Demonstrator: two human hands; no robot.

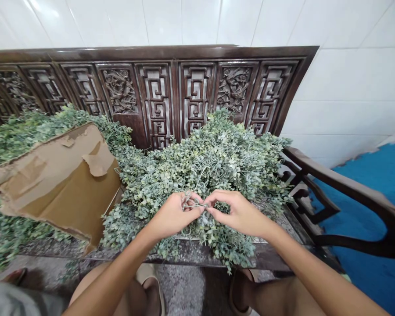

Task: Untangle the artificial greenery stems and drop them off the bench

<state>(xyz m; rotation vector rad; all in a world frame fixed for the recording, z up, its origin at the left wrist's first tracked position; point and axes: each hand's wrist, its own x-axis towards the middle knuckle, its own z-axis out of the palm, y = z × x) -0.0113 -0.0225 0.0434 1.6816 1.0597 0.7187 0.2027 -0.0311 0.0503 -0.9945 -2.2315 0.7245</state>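
Note:
My left hand (181, 210) pinches a thin green plant stem (197, 205) between thumb and fingers. My right hand (228, 208) meets it at the stem's right end, thumb and forefinger pressed together there. Both hands are just above the front of a large heap of artificial leafy sprigs (197, 162), grey-green with pale yellowish tips. Whatever joins the stem at my fingertips is too small to make out.
The heap lies on a dark carved wooden bench (154, 118) against a white tiled wall (342, 79). A torn cardboard piece (69, 193) leans on more foliage at left. The bench's armrest (358, 193) borders a blue surface (358, 175). A person's foot (15, 276) shows at lower left.

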